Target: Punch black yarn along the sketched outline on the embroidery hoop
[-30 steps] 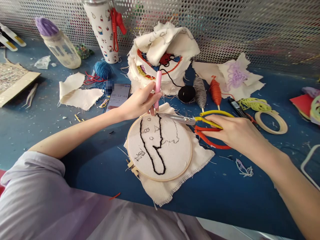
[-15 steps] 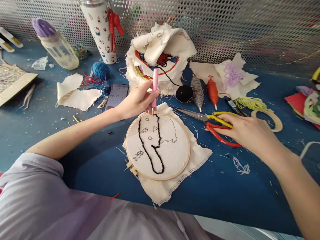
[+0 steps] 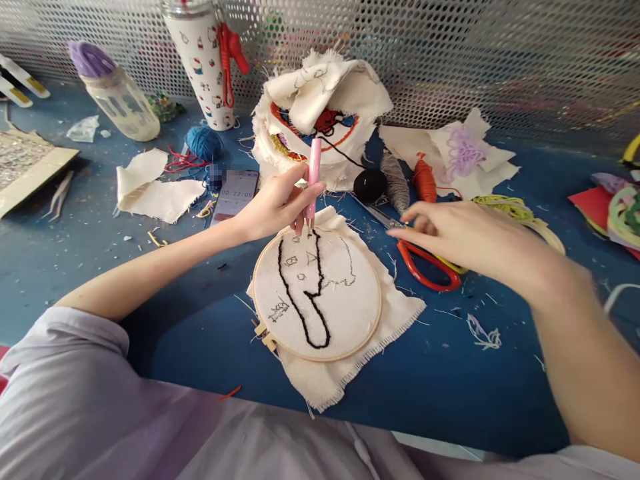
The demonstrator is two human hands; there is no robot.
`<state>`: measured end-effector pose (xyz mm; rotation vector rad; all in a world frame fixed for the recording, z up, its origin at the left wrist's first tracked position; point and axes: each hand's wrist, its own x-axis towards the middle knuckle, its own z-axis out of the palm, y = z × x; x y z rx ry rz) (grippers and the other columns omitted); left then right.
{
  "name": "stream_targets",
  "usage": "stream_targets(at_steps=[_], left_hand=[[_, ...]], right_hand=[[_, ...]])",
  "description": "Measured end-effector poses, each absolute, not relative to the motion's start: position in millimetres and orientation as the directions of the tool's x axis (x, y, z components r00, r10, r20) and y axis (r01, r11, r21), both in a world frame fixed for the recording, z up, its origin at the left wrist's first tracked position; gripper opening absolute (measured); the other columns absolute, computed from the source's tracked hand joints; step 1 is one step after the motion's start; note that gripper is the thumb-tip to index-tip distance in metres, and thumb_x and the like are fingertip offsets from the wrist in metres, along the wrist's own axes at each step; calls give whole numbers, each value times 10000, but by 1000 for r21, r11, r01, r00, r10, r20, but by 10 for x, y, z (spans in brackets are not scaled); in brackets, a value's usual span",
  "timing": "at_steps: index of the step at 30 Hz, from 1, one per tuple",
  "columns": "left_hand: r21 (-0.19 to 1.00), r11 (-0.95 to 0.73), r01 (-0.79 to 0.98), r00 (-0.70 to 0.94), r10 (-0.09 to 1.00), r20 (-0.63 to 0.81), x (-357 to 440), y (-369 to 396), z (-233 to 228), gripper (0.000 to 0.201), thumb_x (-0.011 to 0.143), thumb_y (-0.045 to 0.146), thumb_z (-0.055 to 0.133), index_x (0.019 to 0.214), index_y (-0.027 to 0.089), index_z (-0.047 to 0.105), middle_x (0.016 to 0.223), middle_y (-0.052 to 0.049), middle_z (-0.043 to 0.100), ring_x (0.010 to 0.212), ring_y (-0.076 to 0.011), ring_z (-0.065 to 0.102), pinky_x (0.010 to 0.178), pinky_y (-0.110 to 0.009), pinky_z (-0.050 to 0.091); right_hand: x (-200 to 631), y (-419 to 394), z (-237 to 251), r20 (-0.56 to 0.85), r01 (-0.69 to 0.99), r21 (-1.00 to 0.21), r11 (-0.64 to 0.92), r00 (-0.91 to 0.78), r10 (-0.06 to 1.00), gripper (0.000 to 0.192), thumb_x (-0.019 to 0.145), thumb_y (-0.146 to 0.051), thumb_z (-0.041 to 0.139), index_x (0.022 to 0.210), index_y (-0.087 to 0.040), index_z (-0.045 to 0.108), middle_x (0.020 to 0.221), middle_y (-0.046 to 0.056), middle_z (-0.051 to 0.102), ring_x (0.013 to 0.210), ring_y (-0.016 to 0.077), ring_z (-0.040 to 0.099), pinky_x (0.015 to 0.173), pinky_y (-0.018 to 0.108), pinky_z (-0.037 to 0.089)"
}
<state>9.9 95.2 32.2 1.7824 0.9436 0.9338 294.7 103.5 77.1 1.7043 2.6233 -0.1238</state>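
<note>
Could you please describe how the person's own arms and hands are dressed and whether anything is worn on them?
Both forearms are bare. The left arm comes out of a loose, pale lavender sleeve that ends near the elbow. The left hand and the right hand wear no gloves, and no rings, watch or bracelets show. A strip of the same lavender fabric shows at the lower right corner.

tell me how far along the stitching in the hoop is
Done: a thick black outline runs through the cloth in the hoop. In hand: the left hand holds a pink tool at the hoop's top edge; the right hand hovers over the scissors. Left: thin sketched lines unstitched.
</note>
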Motion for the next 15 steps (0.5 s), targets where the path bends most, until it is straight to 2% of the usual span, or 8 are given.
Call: stream_targets(at_steps=[2,4,6,8,10,15], left_hand=[[935,-291,203,425,886,184,116,932,330,230,992,437,409,969,211,445,675,-6,681,409,-87,580,379,-198,439],[945,-264,191,425,890,162,134,914,331,238,987,444,420,946,211,445,681,-4,672,382,-72,548,352,-191,403],[949,-254,184,434,888,153,148,902,326,236,981,436,443,914,209,446,649,10,646,359,-60,521,331,-181,366],[942,-275,191,455,876,163,156,895,321,212,974,403,472,906,202,460,610,24,621,344,-51,500,324,-175,342],[926,-310,216,457,870,185,158,891,324,183,962,361,504,898,191,481,584,32,605,355,-48,501,344,-172,356],[888,-325,324,446,880,160,154,891,366,237,919,379,574,818,174,511,525,39,563,396,-59,532,392,-170,387]], right_hand=[[2660,1012,758,4,822,-402,404,-440,898,313,865,-525,559,895,-232,667,772,36,691,672,184,621,617,305,434],[2365,1009,687,64,604,-718,346,-439,896,358,886,-539,527,940,-216,670,708,20,616,628,144,565,568,275,414],[2129,1053,571,88,359,-897,257,-426,900,388,866,-573,551,948,-214,672,660,-10,531,575,107,485,505,245,364],[1978,1131,438,79,159,-974,160,-423,902,373,830,-578,607,920,-221,671,628,-37,461,524,79,394,460,228,312],[1904,1208,323,58,16,-997,74,-466,883,338,812,-558,644,843,-222,666,604,-51,412,501,67,333,444,224,282],[1873,1249,179,101,-106,-993,58,-471,876,266,828,-474,663,751,-220,666,621,-43,432,527,71,345,479,228,324]])
